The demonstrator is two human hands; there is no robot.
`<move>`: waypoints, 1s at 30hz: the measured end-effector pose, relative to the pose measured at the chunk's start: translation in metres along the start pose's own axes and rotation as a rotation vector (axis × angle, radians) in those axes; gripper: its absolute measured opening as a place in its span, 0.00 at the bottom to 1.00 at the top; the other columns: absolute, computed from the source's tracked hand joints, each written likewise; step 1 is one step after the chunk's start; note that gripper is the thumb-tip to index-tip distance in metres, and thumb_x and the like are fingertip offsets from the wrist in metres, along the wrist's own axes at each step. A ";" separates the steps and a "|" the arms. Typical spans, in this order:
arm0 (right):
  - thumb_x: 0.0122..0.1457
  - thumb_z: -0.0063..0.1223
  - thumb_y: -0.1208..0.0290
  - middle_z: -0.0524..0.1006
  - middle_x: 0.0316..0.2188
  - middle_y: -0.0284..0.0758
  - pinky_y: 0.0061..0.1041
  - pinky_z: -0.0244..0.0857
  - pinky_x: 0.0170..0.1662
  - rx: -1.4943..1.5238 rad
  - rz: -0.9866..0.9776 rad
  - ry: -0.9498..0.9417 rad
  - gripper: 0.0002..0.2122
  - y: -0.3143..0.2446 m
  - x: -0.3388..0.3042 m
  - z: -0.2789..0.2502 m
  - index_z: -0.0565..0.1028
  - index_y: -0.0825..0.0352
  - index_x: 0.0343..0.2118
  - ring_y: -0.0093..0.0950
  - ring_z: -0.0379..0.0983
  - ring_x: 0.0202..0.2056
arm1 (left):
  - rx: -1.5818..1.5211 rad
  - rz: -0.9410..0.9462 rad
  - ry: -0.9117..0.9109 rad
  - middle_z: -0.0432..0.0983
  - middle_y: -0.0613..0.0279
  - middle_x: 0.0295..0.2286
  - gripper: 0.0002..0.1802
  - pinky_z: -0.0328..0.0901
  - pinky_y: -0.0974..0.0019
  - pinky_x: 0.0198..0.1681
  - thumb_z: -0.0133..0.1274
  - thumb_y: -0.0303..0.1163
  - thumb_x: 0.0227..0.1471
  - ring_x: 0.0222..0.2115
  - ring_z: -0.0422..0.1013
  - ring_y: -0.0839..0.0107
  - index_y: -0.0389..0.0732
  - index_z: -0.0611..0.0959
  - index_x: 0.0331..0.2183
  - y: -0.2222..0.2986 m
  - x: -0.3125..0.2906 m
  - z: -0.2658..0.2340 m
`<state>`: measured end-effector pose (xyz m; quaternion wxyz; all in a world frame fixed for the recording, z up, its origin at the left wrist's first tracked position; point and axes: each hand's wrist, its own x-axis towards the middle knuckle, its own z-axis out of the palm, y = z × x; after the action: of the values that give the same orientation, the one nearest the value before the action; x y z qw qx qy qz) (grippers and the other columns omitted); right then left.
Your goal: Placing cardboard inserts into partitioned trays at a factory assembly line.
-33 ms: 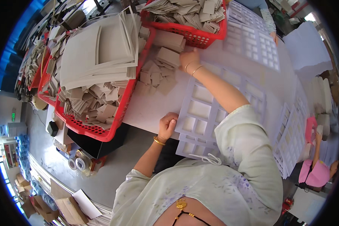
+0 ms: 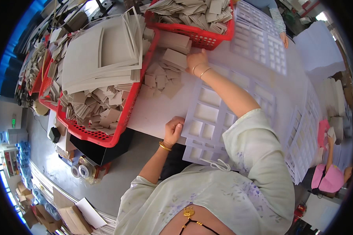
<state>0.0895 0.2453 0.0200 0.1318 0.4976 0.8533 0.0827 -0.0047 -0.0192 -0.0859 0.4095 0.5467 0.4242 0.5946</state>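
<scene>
My right hand (image 2: 197, 62) reaches across the table, its fingers closed at the right end of a small stack of grey cardboard pieces (image 2: 174, 59). Below that stack, smaller grey cardboard pieces (image 2: 161, 79) lie in a loose heap. My left hand (image 2: 173, 131) is curled closed near the table's front edge, right beside the left edge of a white grid sheet (image 2: 186, 126) with rectangular openings. Whatever its fingers may hold is hidden. Another similar sheet shows beneath this one, and my right forearm passes over both.
A red basket (image 2: 114, 140) of cardboard pieces, topped by large grey sheets (image 2: 82, 51), stands at the left. Another red basket (image 2: 208, 39) is at the back. More grid sheets (image 2: 259, 47) lie at the far right, near a co-worker's hand (image 2: 284, 39). A person in pink (image 2: 330, 181) is at the right.
Both my hands keep their places. At the far right, the co-worker's hand has shifted slightly, and the grid sheets near it sit a little further left in view.
</scene>
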 end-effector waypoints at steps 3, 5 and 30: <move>0.39 0.63 0.53 0.78 0.31 0.36 0.38 0.57 0.46 0.119 -0.011 0.074 0.23 0.016 -0.018 -0.005 0.75 0.60 0.38 0.33 0.74 0.36 | -0.007 -0.040 0.000 0.73 0.55 0.27 0.13 0.63 0.65 0.36 0.46 0.34 0.53 0.29 0.69 0.63 0.33 0.76 0.27 -0.002 -0.001 0.001; 0.40 0.63 0.55 0.77 0.33 0.36 0.38 0.58 0.46 0.183 -0.007 0.120 0.24 0.027 -0.038 -0.010 0.73 0.60 0.40 0.34 0.74 0.37 | 0.027 -0.058 0.000 0.73 0.55 0.27 0.12 0.63 0.66 0.35 0.45 0.33 0.53 0.29 0.69 0.63 0.33 0.76 0.27 -0.004 -0.001 0.001; 0.43 0.61 0.73 0.68 0.45 0.37 0.33 0.65 0.50 0.264 0.299 -0.091 0.23 0.293 -0.253 0.088 0.70 0.60 0.46 0.37 0.66 0.48 | -0.005 -0.296 -0.073 0.65 0.59 0.46 0.30 0.51 0.66 0.55 0.38 0.47 0.60 0.47 0.59 0.70 0.35 0.63 0.55 0.056 0.010 0.023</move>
<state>0.4782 0.1700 0.0522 0.0901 0.6348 0.7666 -0.0337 0.0161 -0.0251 -0.0285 0.5091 0.4983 0.4837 0.5085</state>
